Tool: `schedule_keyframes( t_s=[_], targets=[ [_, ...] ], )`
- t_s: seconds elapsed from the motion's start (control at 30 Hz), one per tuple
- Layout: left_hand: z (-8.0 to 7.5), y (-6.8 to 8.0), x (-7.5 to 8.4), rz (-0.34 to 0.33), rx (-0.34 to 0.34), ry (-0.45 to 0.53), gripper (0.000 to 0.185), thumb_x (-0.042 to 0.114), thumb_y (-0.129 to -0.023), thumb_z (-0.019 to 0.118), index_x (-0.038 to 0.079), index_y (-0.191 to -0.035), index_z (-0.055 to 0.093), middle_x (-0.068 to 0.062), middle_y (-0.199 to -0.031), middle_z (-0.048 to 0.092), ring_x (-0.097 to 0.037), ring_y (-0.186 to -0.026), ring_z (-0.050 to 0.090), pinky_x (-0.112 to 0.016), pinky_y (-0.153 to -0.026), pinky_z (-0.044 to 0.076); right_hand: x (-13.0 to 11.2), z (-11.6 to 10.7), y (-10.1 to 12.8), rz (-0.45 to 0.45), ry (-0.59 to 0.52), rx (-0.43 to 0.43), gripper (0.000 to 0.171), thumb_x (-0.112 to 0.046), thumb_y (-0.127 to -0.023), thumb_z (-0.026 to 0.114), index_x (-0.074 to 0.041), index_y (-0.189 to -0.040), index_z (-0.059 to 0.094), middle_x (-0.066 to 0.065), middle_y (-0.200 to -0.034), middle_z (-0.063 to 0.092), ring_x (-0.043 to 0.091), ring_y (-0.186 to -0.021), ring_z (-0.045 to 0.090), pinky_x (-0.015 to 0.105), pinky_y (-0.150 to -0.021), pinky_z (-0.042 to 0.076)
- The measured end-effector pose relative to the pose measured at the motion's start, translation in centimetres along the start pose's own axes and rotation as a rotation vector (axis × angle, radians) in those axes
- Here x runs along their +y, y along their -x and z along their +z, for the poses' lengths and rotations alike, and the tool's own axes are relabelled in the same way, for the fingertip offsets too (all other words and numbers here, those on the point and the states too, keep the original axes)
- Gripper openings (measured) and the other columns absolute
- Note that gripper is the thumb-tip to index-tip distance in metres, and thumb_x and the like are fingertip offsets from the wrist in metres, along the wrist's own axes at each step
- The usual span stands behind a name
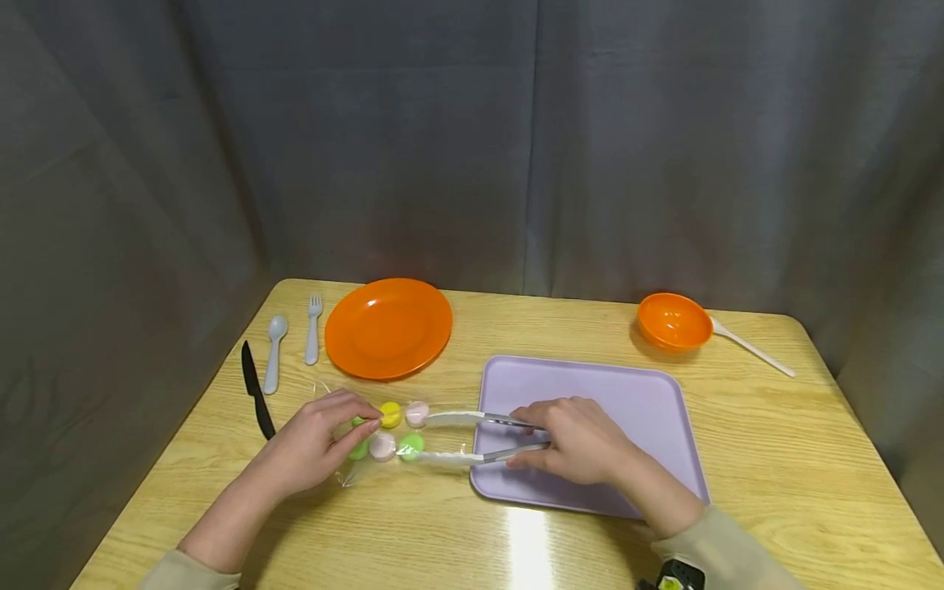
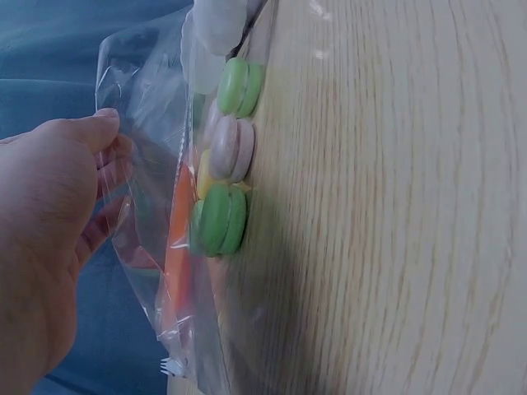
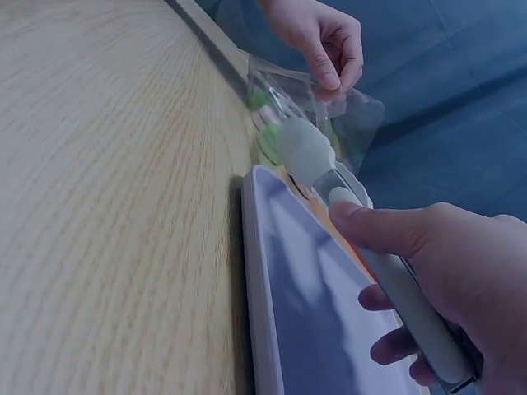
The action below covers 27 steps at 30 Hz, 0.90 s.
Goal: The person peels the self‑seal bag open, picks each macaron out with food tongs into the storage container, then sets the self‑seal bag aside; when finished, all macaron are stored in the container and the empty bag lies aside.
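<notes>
A clear plastic bag (image 1: 369, 438) lies on the wooden table with several macarons inside: a yellow one (image 1: 391, 414), pink ones (image 1: 382, 447) and green ones (image 1: 411, 445). My left hand (image 1: 365, 426) pinches the bag's upper film near its mouth (image 2: 140, 123), lifting it off the macarons (image 2: 222, 218). My right hand (image 1: 549, 438) grips metal tongs (image 1: 472, 418) over the purple tray (image 1: 634, 401). The tongs' white tips (image 3: 305, 148) are spread and reach into the bag's mouth, one beside a pink macaron, one beside a green one.
An orange plate (image 1: 388, 328) sits behind the bag, with a grey fork (image 1: 313, 328), a grey spoon (image 1: 274, 352) and a black knife (image 1: 256, 389) to its left. An orange bowl (image 1: 673, 321) and a white spoon (image 1: 752, 348) stand at the back right. Grey curtains surround the table.
</notes>
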<state>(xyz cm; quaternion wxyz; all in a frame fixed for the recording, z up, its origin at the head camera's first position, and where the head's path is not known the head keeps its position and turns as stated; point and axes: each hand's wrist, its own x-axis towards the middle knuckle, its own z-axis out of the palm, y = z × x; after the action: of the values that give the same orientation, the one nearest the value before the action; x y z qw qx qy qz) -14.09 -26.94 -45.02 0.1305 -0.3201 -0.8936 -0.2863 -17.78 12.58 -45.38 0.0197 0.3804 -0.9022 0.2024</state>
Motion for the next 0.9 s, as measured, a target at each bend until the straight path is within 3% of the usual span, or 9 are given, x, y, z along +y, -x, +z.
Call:
schedule_keyframes(
  t_s=[0.1,0.33,0.9],
  targets=[
    [0.1,-0.1,0.1,-0.014,-0.015,-0.004,0.01,0.013,-0.098,0.079,0.016,-0.108,0.079,0.013,-0.108,0.072,-0.007,-0.097,0.066,-0.035,-0.078,0.06,0.1,0.1,-0.4,-0.019,0.002,-0.028,0.056,-0.058,-0.085,0.085,-0.016,-0.123,0.079,-0.009,-0.106,0.077,0.009,-0.086,0.069,0.04,-0.072,0.057],
    [0.2,-0.2,0.2,-0.021,-0.031,-0.01,0.009,0.014,-0.099,0.079,0.017,-0.108,0.079,0.012,-0.109,0.072,-0.007,-0.1,0.066,-0.034,-0.083,0.061,-0.3,0.7,-1.3,-0.048,0.022,-0.074,0.055,-0.057,-0.086,0.084,-0.016,-0.123,0.078,-0.015,-0.09,0.071,0.004,-0.076,0.062,0.037,-0.069,0.054],
    [0.4,0.1,0.0,0.0,-0.025,-0.011,0.01,0.012,-0.098,0.079,0.018,-0.106,0.079,0.014,-0.107,0.071,-0.007,-0.098,0.067,-0.034,-0.081,0.061,-0.3,0.8,-1.0,-0.049,0.019,-0.039,0.05,-0.056,-0.087,0.084,-0.018,-0.12,0.081,-0.016,-0.085,0.07,0.0,-0.069,0.056,0.031,-0.061,0.05]
  ],
)
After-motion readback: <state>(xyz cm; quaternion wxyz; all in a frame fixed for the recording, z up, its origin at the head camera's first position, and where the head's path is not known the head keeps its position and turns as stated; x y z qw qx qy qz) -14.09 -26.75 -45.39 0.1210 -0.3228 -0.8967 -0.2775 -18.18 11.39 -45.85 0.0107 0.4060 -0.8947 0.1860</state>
